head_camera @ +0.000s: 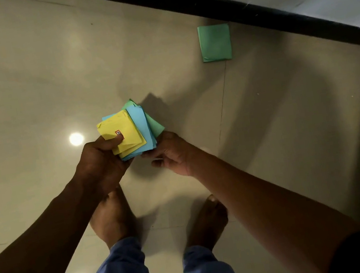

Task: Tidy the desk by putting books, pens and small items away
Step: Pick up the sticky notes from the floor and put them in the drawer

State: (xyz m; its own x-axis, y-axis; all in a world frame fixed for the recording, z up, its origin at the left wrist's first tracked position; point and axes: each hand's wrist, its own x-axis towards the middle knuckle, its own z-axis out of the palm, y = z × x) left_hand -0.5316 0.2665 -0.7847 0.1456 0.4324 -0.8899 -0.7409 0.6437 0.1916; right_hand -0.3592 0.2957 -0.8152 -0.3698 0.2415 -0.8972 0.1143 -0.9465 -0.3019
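Both hands, the left hand (99, 160) and the right hand (172, 154), hold a messy stack of yellow, blue and green paper squares (130, 130). The small red-and-white sticker (118, 133) on top is too blurry to read. A green paper square (215, 42) lies apart on the shiny tile floor (33, 90).

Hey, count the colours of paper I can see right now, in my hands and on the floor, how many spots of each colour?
Individual sheets in the stack can't be counted, so this tallies groups by colour.
Yellow: 1, top of the held stack
Blue: 1, middle of the stack
Green: 2, bottom of the stack and the green pad on the floor
Total: 4
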